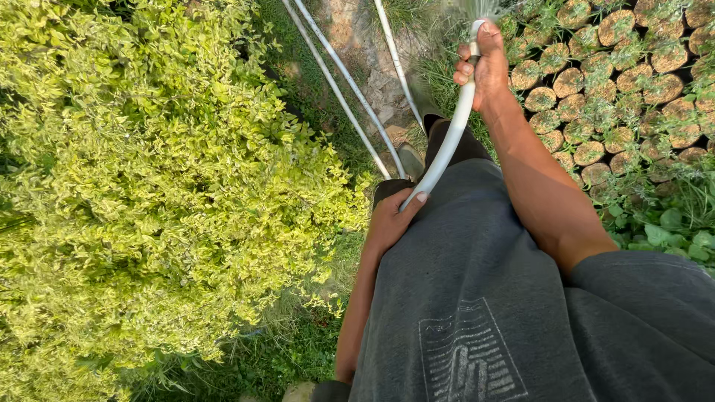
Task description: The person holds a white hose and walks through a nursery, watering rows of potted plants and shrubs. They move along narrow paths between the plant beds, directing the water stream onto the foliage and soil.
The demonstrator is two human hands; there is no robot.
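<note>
We hold a pale grey, flexible plastic water hose [452, 134] in both hands. Our right hand [484, 67], up at one o'clock, wraps its fingers together around the hose just behind the outlet, with the thumb pressed over the tip, and a fine spray fans out toward twelve o'clock. Our left hand [391, 219], near the centre, rests against our dark grey shirt [477, 298]; the thumb lies on the hose, while the other fingers are tucked under it, so we cannot tell how they sit. The hose runs in a gentle curve from the left hand up to the right.

At two o'clock stands a dense block of small round seedling bags filled with brown soil [596, 82], packed touching one another. At nine o'clock spreads a broad yellow-green leafy shrub [134, 186]. Two thin white pipes [342, 82] cross the stony ground from eleven o'clock toward the centre, and a third runs near twelve o'clock.
</note>
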